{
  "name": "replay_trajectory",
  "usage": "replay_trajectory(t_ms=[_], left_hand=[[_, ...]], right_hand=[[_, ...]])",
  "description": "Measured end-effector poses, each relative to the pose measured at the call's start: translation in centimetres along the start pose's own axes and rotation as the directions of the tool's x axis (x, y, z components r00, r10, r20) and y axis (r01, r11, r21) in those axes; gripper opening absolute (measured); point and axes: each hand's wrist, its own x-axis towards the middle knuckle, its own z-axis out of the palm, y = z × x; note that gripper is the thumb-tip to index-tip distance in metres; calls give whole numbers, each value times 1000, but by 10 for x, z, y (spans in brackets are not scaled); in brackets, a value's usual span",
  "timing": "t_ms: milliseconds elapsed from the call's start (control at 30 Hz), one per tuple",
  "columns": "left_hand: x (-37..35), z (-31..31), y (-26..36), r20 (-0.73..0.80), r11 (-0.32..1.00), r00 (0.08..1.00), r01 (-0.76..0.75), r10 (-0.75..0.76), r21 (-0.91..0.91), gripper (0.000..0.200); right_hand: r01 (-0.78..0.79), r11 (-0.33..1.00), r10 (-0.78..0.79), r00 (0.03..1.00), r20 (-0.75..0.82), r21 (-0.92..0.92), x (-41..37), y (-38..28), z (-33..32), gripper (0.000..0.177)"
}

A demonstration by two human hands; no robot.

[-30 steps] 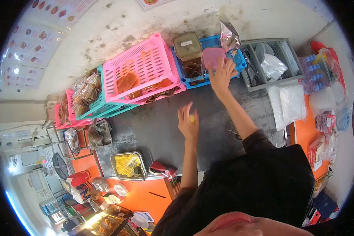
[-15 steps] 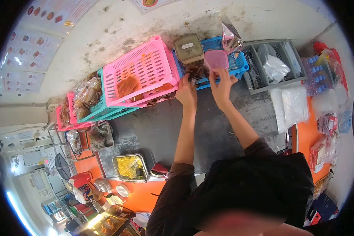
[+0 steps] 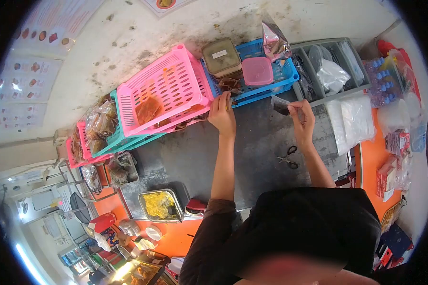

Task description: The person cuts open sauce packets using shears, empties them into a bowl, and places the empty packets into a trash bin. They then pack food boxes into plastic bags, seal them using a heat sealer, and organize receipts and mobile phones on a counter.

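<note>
My right hand point(image 3: 303, 122) pinches a small clear packet point(image 3: 280, 105) with dark contents, held up over the dark worktop point(image 3: 195, 156). My left hand point(image 3: 222, 116) is closed at the front edge of the blue basket point(image 3: 252, 97). A bit of something yellowish shows at its fingertips, too small to name. Just above those fingers lie brown packets point(image 3: 229, 84) in the blue basket. Behind them sit a square tub with an olive lid point(image 3: 221, 56) and a tub with a pink lid point(image 3: 257, 71). Scissors point(image 3: 288, 157) rest on the worktop below my right hand.
Stacked pink baskets point(image 3: 164, 90) stand left of the blue one, with a teal basket point(image 3: 114, 142) beside them. To the right are a grey divided organizer point(image 3: 314, 102) and clear plastic bags point(image 3: 349, 124). A metal tray of yellow food point(image 3: 159, 204) sits near the front edge.
My right hand has moved right and down from the pink-lidded tub, now with a small packet in it. My left hand stays near the brown packets. The scissors have come into clear view.
</note>
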Motion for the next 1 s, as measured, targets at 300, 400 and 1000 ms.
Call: replay_trajectory(t_ms=[300,400,1000], left_hand=[[-33,-78,31,252,962,967,37,34,-272,19],[-36,-106,58,418,930,903,233,-99,-283,19],[-69,-146,39,228,805,923,382,-309,-455,16]], right_hand=[[-64,985,62,998,16,163,-6,-6,9,5],[-92,988,68,979,192,122,-8,-13,22,7],[607,563,-429,795,429,-562,68,34,146,31]])
